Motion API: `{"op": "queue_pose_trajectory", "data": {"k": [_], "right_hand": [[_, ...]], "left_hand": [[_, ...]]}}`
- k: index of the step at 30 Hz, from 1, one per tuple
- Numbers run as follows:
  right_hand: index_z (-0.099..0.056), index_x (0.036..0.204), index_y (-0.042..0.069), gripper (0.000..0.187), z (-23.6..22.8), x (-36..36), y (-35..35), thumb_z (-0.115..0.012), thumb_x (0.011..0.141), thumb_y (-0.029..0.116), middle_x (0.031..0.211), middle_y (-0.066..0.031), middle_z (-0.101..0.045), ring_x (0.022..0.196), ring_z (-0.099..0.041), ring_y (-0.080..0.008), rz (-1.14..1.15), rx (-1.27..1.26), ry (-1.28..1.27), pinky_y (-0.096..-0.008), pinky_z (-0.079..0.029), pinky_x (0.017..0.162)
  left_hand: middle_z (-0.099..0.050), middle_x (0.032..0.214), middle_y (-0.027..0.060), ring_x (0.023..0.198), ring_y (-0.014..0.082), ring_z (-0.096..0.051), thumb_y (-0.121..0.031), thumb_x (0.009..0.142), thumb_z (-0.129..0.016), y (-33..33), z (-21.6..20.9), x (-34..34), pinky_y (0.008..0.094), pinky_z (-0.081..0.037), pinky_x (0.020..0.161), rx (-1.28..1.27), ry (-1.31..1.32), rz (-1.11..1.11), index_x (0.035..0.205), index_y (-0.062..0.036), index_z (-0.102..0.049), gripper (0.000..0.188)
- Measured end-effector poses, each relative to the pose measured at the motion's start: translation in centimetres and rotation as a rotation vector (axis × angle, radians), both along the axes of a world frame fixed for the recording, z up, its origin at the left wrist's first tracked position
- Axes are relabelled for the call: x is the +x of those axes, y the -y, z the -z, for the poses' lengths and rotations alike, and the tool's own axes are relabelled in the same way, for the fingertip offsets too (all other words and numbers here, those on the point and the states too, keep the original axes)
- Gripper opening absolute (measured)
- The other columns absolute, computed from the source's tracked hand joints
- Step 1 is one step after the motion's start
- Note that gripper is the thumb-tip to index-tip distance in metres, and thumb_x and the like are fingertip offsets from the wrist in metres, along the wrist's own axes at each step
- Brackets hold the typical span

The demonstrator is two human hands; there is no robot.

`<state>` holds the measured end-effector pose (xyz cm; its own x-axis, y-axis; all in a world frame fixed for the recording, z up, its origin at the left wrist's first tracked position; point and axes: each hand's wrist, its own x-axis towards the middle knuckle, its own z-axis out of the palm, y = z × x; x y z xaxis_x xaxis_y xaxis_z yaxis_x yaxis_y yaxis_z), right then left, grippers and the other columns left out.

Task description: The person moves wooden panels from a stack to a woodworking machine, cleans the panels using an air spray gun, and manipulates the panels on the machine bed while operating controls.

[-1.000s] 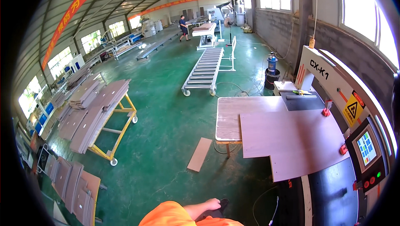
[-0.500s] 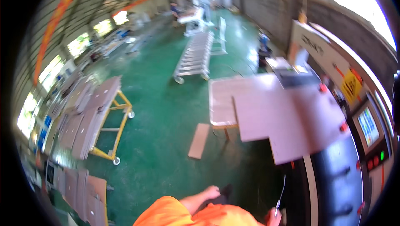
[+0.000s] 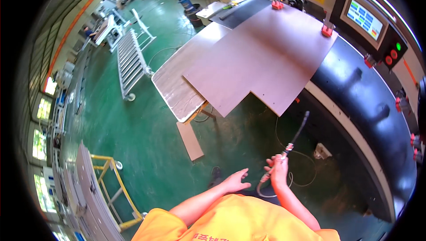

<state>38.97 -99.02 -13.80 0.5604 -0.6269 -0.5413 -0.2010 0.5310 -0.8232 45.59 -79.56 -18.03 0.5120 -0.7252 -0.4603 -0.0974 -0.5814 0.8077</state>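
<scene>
Where right hand [image 3: 278, 168] grips: fingers clamped on air blow gun [image 3: 289, 147] by its rear, probably leaving nozzle [image 3: 300, 129] clear; held over floor [image 3: 146, 152], near machine bed [image 3: 372, 94].
Left hand [image 3: 235, 181]: fingers apart, empty, beside right.
Notched panel [image 3: 262, 63]: flat across bench [image 3: 177, 91] and machine bed, presumably for support; red clamps [image 3: 327, 31] at far edge, likely steadying it.
</scene>
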Motion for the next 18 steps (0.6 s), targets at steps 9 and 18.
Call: {"op": "queue_pose_trajectory", "data": {"k": [9, 18], "right_hand": [[-0.007, 0.148, 0.010, 0.087, -1.2, 11.5, -13.1, -0.062, 0.084, 0.030, 0.130, -0.0112, -0.036, 0.102, -0.044, -0.0181, -0.119, -0.490, 0.177, -0.0298, -0.044, 0.083], [-0.005, 0.148, 0.007, 0.078, 6.9, 24.0, -5.4, -0.049, 0.084, 0.017, 0.082, 0.0011, -0.044, 0.059, -0.038, -0.0073, 0.239, -0.379, 0.299, -0.0205, -0.038, 0.051]], "left_hand": [[-0.063, 0.075, 0.0019, 0.066, 0.0081, -0.056, -0.013, 0.078, -0.068, -21.4, -4.2, 10.4, 0.0260, -0.047, 0.064, 0.033, -0.119, -0.558, 0.096, 0.0018, -0.065, 0.024], [-0.053, 0.059, -0.0005, 0.050, 0.0067, -0.050, -0.003, 0.075, -0.064, -39.4, -6.9, 11.6, 0.0222, -0.039, 0.046, 0.123, -0.293, -1.004, 0.080, 0.0002, -0.061, 0.007]]}}
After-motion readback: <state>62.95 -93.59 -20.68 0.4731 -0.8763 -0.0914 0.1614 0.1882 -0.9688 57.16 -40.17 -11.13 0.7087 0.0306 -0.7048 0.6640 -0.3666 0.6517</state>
